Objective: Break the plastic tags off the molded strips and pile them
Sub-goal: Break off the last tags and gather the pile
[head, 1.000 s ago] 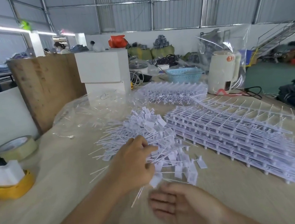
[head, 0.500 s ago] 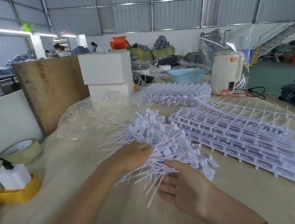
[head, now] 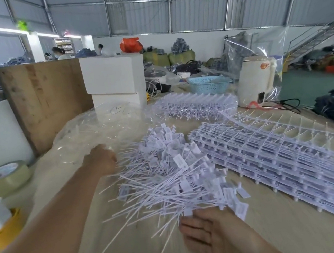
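Observation:
A loose pile of white plastic tags [head: 168, 175] with long thin tails lies on the table's middle. Right of it sits a tall stack of molded strips [head: 274, 160] with the tags still attached, and a second stack of molded strips [head: 195, 105] lies farther back. My left hand [head: 100, 160] is at the pile's far left edge, fingers curled against the tails; motion blur hides whether it grips any. At the pile's near edge, my right hand [head: 211, 231] lies flat with its fingers straight, touching the nearest tags and holding nothing.
A crumpled clear plastic bag [head: 89, 133] lies behind my left hand. A tape roll [head: 3, 177] and a yellow holder [head: 3, 233] sit at the left edge. White boxes [head: 112, 78], a blue basket [head: 209, 84] and a white kettle [head: 256, 79] stand at the back.
Half a second ago both hands held the gathered pile together. Now the pile lies spread on the table, my left hand has slid out to its left edge and my right hand has drawn back.

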